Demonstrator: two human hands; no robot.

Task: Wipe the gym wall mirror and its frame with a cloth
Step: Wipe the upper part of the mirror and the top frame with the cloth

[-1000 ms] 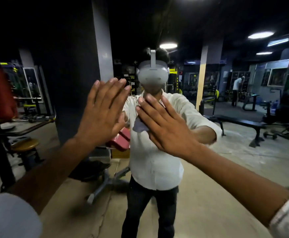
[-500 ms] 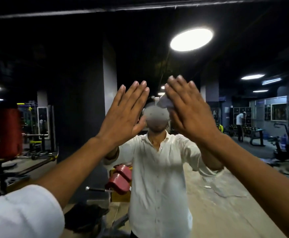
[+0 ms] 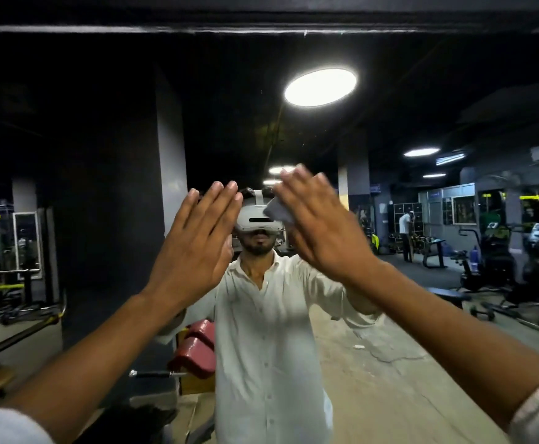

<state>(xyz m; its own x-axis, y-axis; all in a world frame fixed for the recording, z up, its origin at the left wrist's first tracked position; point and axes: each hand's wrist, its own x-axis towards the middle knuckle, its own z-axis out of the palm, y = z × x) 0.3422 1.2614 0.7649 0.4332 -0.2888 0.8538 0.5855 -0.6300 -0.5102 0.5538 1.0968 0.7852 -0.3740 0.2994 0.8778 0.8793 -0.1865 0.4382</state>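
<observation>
Wiping the mirror (image 3: 108,133) with the grey cloth (image 3: 277,210)
Cloth sits pressed to the glass under the right hand (image 3: 324,229), fingers straight; left hand (image 3: 194,251) flat, holding nothing. Overlapping strokes, evenly pressed, up to the frame (image 3: 165,28) would serve best.

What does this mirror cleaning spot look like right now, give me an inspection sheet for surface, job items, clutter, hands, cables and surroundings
Surface: mirror reflects a dim gym; dirt on the glass cannot be judged.
Job's things: grey cloth pressed to the glass under the right hand; dark frame runs along the top edge.
Clutter: nothing seen.
Hands: left hand raised flat at the glass, fingers straight, holding nothing; right hand flat, fingers straight over the cloth, slightly blurred.
Cables: nothing seen.
Surroundings: in reflection only, a round ceiling light, a red padded bench, exercise machines and a person at the far back.
</observation>
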